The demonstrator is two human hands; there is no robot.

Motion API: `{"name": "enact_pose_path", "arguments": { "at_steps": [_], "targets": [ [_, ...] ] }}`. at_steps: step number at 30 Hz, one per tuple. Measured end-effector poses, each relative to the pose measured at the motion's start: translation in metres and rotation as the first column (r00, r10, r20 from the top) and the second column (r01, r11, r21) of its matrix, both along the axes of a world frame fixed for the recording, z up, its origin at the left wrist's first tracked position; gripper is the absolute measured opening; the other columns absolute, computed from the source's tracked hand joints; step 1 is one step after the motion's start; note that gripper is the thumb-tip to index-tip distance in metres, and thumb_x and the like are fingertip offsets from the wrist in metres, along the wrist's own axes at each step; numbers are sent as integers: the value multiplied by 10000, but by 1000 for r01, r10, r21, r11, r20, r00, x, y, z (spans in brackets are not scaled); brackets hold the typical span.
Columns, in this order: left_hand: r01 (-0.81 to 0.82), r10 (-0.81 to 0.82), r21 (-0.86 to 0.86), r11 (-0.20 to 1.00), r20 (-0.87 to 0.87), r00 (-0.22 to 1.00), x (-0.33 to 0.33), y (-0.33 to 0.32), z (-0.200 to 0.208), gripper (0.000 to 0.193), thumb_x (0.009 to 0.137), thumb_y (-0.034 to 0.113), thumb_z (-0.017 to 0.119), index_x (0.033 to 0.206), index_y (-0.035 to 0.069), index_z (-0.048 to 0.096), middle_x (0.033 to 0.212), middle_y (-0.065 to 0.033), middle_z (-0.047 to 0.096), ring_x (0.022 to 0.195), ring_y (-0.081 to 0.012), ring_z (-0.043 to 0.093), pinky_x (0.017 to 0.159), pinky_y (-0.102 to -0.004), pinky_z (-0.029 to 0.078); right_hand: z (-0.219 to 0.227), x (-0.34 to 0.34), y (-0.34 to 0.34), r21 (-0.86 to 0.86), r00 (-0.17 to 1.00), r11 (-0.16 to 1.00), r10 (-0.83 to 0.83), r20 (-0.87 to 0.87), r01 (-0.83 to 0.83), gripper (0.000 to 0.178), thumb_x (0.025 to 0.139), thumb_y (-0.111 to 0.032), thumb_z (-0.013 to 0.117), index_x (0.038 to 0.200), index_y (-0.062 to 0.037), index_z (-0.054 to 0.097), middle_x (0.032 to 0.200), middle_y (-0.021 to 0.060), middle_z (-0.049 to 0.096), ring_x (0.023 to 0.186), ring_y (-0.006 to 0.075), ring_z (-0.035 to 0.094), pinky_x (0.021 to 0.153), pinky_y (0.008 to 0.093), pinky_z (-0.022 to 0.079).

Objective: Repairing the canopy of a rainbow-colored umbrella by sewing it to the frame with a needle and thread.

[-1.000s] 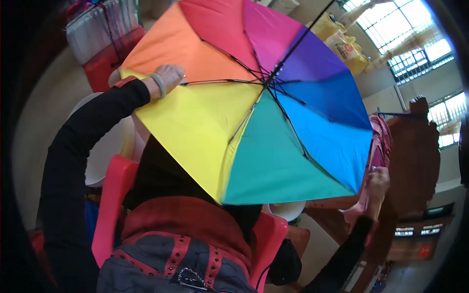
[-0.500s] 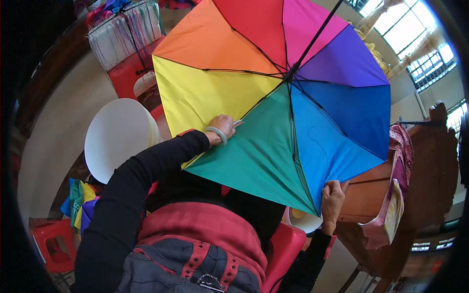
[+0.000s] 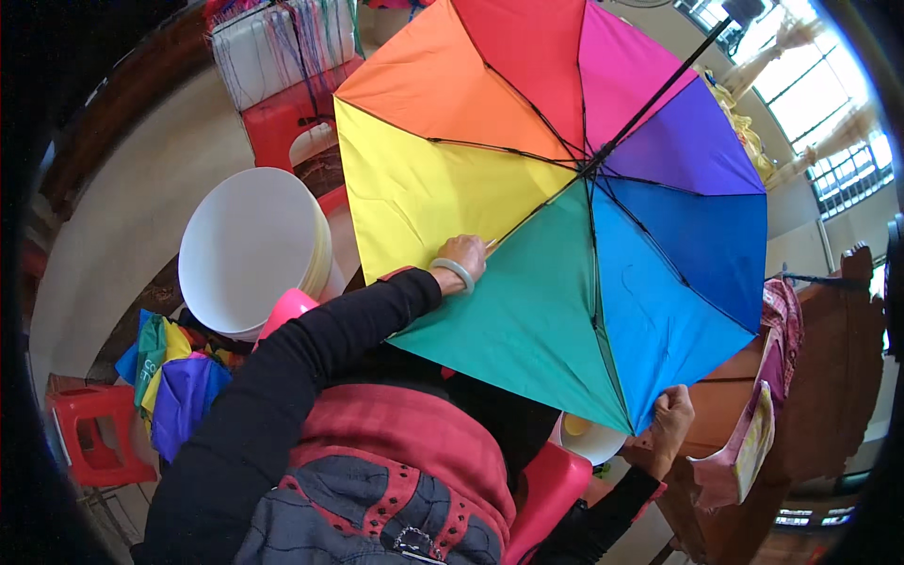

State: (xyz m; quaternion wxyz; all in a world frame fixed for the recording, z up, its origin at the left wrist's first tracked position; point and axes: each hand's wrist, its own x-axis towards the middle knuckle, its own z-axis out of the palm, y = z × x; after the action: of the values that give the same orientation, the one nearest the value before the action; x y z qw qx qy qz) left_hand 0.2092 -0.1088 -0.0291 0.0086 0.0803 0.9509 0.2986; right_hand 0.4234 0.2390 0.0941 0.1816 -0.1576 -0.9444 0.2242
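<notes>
An open rainbow umbrella [image 3: 508,301] lies tilted before me, its inside and black ribs facing me. My left hand [image 3: 465,259], with a pale bangle on the wrist, is closed at the rib between the yellow and green panels. Something small and pale shows at its fingertips; I cannot make out what. My right hand [image 3: 671,414] pinches the rim of the light blue panel at the lower right. The black shaft [image 3: 664,89] rises from the hub toward the upper right.
A white bucket [image 3: 250,250] stands at the left, above folded coloured umbrellas [image 3: 184,386] and a red stool [image 3: 99,433]. Threads hang over a white container [image 3: 282,56] at the far left. A wooden piece with cloths [image 3: 753,414] is at the right; a white container [image 3: 593,441] sits below the rim.
The umbrella and both hands have shifted right and slightly down in view, as has much of the surroundings. Both hands keep about the same places on the umbrella.
</notes>
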Motion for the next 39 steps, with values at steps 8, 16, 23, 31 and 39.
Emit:
{"name": "enact_pose_path", "arguments": {
  "at_steps": [8,16,23,31,39],
  "targets": [
    [140,-141,26,990,27,990,22,11,-8,199,732,168,528,702,-15,600,664,-211,595,587,-318,603,559,-395,483,88,-43,-40,410,942,882,-98,-320,231,167,790,-80,427,875,-22,558,672,155,516,530,275,490,514,343,410],
    [-201,-63,550,811,423,904,26,-4,-4,213,738,169,525,643,-14,579,543,-159,570,432,-192,564,438,-305,457,-43,-170,-147,13,826,832,553,-109,-555,102,748,-111,522,759,-63,611,708,131,557,676,297,535,603,375,434],
    [-299,-152,611,733,575,804,27,-5,16,211,770,141,489,631,-9,542,542,-110,572,387,-157,516,359,-261,390,-116,-178,-204,58,947,945,320,20,-321,106,721,-148,529,714,-42,536,777,167,581,701,363,559,600,453,436],
    [-334,-85,551,765,600,796,22,-2,13,180,758,144,531,660,-7,547,555,-98,573,384,-136,498,350,-245,389,-117,-170,-220,81,912,921,361,193,-382,91,694,-97,533,764,-40,538,792,171,579,760,369,566,643,463,450],
    [-384,-101,579,719,635,766,18,-5,4,185,765,153,546,660,1,548,556,-90,569,391,-129,501,347,-230,384,-113,-168,-222,-45,909,946,321,267,-321,111,730,-104,521,787,-40,591,834,180,599,769,341,598,639,423,489]
  ]
}}
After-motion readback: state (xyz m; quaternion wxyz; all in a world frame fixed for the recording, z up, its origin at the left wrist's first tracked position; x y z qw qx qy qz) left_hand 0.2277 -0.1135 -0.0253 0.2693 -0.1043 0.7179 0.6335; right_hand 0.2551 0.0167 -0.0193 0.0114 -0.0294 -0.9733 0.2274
